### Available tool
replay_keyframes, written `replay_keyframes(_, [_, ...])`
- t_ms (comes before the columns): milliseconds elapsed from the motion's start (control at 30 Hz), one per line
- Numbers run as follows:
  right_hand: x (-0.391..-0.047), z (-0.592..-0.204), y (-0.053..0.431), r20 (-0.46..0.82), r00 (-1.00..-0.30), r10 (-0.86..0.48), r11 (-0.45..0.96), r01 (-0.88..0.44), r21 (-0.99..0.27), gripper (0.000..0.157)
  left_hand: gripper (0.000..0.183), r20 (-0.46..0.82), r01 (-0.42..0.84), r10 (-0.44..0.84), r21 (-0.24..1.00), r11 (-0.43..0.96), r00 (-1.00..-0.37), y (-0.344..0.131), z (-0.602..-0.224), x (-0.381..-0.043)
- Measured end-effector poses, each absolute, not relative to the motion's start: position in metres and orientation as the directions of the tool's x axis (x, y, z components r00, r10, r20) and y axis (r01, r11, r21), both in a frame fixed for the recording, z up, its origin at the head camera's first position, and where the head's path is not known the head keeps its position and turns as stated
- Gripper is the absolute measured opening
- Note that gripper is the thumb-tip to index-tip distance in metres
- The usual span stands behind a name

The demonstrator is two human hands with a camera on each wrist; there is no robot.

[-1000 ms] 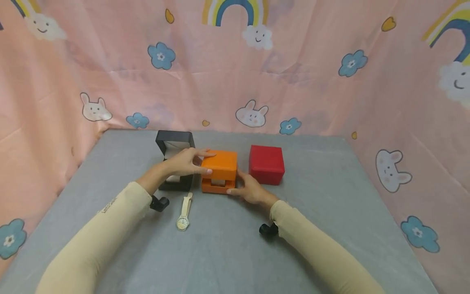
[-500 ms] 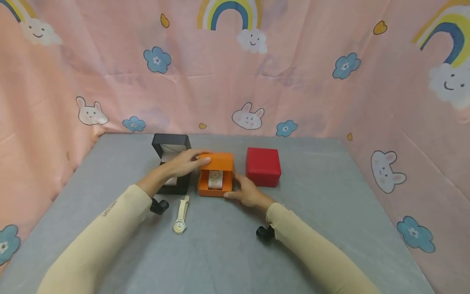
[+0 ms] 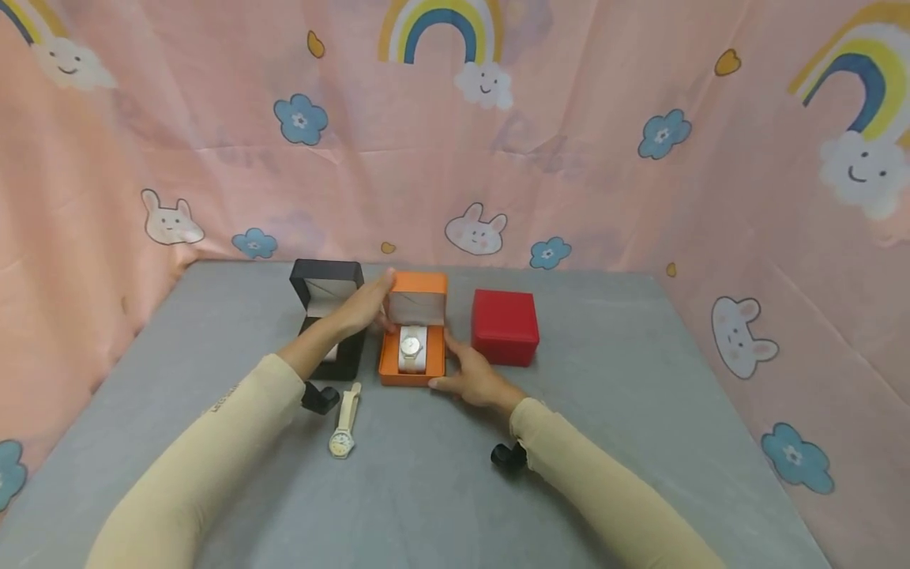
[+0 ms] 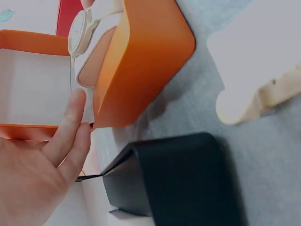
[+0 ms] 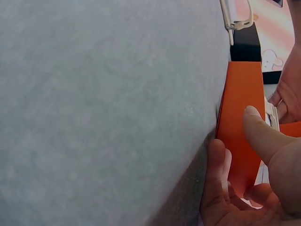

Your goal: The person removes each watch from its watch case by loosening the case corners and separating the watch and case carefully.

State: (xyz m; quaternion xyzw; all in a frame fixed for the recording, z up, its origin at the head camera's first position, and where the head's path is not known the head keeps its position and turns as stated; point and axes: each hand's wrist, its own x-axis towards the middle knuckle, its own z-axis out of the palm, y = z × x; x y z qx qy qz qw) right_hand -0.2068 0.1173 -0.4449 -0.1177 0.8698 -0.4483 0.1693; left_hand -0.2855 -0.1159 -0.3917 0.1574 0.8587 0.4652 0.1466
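An orange watch box (image 3: 418, 281) stands with its lid raised, and a pale-strapped watch (image 3: 411, 348) sits on the white cushion inside. My left hand (image 3: 364, 307) touches the left side of the raised lid; in the left wrist view, two fingers (image 4: 70, 115) lie straight near the hinge and the thumb is hidden. My right hand (image 3: 476, 378) grips the base's right corner, thumb (image 5: 263, 134) on the orange front wall and the other fingers bent around the side. A second cream watch (image 3: 343, 431) lies on the table in front of the boxes.
A black box (image 3: 329, 273) with its lid up stands left of the orange one, partly behind my left arm. To the right sits a red box (image 3: 505, 325) with its lid down. Pink printed cloth (image 3: 583, 158) hangs behind the grey table (image 3: 441, 490).
The orange lid has swung up and back under my left hand, from partly lowered to upright, uncovering the watch inside. My right hand keeps its hold on the base.
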Motion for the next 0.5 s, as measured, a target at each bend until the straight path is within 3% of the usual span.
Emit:
replay_keyframes(233, [-0.205,-0.448,0.117,-0.185,-0.915,-0.36,0.569,-0.058,-0.82,0.102,0.073,-0.176,0.101,0.452,0.846,0.524,-0.874,-0.121,-0.392,-0.281])
replay_keyframes(500, [-0.207,-0.447,0.118,-0.192,-0.92,-0.343,0.555,-0.033,-0.831,0.102,0.086,-0.229,0.132,0.486,0.789,0.6,-0.844,-0.128,-0.389,-0.271])
